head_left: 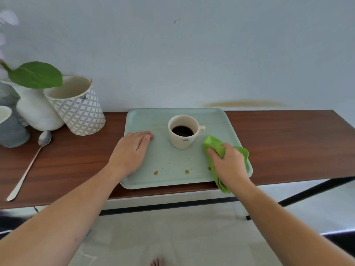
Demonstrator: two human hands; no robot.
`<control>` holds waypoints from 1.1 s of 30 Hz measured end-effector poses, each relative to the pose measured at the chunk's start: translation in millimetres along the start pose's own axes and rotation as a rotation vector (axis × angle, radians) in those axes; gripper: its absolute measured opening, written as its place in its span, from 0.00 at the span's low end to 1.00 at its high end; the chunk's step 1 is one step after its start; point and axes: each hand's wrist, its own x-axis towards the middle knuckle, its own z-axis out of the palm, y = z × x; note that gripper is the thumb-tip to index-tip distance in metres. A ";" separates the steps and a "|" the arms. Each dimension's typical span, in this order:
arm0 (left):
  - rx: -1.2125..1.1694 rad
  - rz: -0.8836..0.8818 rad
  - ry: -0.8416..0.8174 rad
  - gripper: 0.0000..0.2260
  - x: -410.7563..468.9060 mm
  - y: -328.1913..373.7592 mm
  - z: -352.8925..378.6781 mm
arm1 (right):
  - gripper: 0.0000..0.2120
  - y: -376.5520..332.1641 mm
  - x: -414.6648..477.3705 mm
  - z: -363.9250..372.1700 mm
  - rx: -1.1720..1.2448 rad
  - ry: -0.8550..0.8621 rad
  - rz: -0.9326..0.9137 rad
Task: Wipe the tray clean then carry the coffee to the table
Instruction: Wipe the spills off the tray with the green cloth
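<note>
A: How is the tray (146, 116) sitting against the edges?

B: It is lying in the middle of the frame on the wooden shelf (278, 143). Its far rim is sitting close to the wall, and its near rim is running almost along the shelf's front edge. To the right of it the wood is lying bare out to the frame edge.

A: And the hands?

B: The left hand (132, 150) is lying flat on the tray's left part, fingers stretched out and gripping nothing. The right hand (228, 166) is curling its fingers around a green cloth (213, 144) and pressing it onto the tray's lower right corner; the cloth's tail is hanging over the near rim.

A: What is holding what?

B: The coffee cup (182, 131) is standing upright in the tray's centre, handle to the right, with dark coffee inside. Brown drips (156, 172) are dotting the tray near its lower edge. At centre left a patterned cup (80, 110) is showing a pale inside, seemingly empty, though I cannot see its bottom. A spoon (28, 166) is lying at lower left.
</note>
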 end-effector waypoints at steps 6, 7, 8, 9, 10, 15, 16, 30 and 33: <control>0.003 0.005 -0.007 0.18 0.5 1.5 -0.5 | 0.16 -1.7 -11.7 16.7 0.203 -0.104 -0.065; 0.003 0.000 -0.009 0.18 0.8 1.7 -0.9 | 0.16 -6.7 -14.9 20.5 0.199 -0.123 -0.081; 0.006 -0.002 -0.009 0.19 1.1 1.8 -1.2 | 0.16 -11.5 -18.2 24.4 0.198 -0.121 -0.098; 0.010 -0.001 -0.010 0.19 1.2 1.8 -1.1 | 0.16 -15.2 -21.3 28.1 0.212 -0.106 -0.111; 0.011 -0.002 -0.012 0.19 1.3 1.9 -1.1 | 0.17 -18.8 -25.1 31.3 0.226 -0.094 -0.124; -0.016 -0.011 -0.022 0.23 1.4 4.8 -3.0 | 0.17 -46.7 -49.8 59.5 0.131 -0.167 -0.314; -0.017 -0.008 -0.022 0.24 1.6 5.1 -3.1 | 0.14 -54.5 -55.5 66.8 0.069 -0.203 -0.386; 0.251 0.127 -0.030 0.18 3.1 -10.9 6.6 | 0.23 11.5 -23.4 2.5 -0.421 -0.311 -0.384; 0.308 0.134 -0.031 0.18 4.0 -12.2 8.0 | 0.23 6.9 -28.1 9.0 -0.354 -0.282 -0.346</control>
